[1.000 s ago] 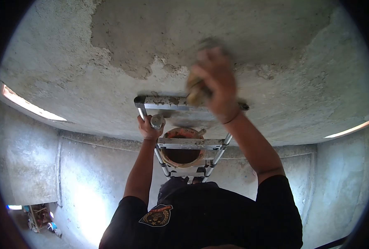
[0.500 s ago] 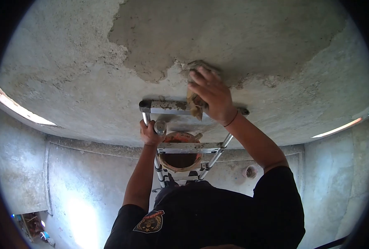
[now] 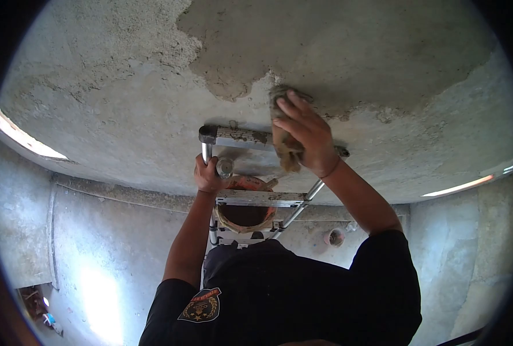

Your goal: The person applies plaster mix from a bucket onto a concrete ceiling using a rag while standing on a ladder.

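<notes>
1. Head view, tilted up at a rough grey cement ceiling, where a darker, damp-looking patch of fresh plaster spreads across the upper middle and right with a ragged lower edge.
2. Right hand is raised to that edge, its fingers spread slightly and curled onto a worn brownish sponge, pressing it flat against the ceiling; the sponge's upper end sits on the border between fresh patch and older surface, its lower end hanging below the palm.
3. Left hand is wrapped tightly round the left rail of a silver aluminium telescopic ladder, just below the mortar-spattered top rung, which lies close against the ceiling.
4. An orange, mortar-crusted round bucket sits between the ladder rails behind the next rung, with what looks like a tool handle poking from its rim; I cannot tell how it is fixed.
5. Below are the person's black short-sleeved shirt with a badge and the plastered grey walls of a small room.
6. Risks, as I judge them: pressing too hard on damp plaster could drag material off or gouge the ragged edge; wet grit may fall toward the face and camera; reaching overhead with only one hand on the rail could shift the balance and rock the ladder, tipping the bucket.
</notes>
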The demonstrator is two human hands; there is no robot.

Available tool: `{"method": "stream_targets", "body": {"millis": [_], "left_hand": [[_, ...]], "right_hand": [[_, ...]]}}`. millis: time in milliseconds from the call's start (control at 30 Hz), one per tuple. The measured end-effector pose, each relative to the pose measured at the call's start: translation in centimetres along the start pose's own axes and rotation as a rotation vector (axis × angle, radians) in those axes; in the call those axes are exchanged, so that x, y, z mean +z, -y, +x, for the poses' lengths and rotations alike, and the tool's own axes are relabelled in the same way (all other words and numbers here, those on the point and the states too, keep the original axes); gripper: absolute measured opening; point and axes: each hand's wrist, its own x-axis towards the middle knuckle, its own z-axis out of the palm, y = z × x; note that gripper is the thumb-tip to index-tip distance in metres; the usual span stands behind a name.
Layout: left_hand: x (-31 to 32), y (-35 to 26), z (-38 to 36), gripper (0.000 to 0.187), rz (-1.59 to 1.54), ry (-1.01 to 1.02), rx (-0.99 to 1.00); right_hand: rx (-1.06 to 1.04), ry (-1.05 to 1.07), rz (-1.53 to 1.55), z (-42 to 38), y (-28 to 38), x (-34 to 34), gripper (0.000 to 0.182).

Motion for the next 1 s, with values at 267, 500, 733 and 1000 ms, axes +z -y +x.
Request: {"method": "stream_targets", "body": {"millis": [267, 500, 733, 1000], "left_hand": [[-0.4, -0.3, 0.5, 0.043, -0.025, -0.011, 0.017], [0.5, 1.0, -0.7, 0.058, -0.043, 0.027, -0.051], [0.4, 1.0, -0.6, 0.057, -0.048, 0.05, -0.053], [0.2, 1.0, -0.5, 0.057, -0.067, 0.009, -0.038]], "right_hand": [[-0.006, -0.17, -0.094, 2.6, -1.3, -0.6, 0.027], [0.0, -0.064, 0.069, 2.4, -0.1, -1.3, 0.026], [0.014, 0.085, -0.056, 2.0, 0.2, 0.4, 0.033], [0.041, -0.263, 0.038, 4.1, 0.6, -3.6, 0.034]]}}
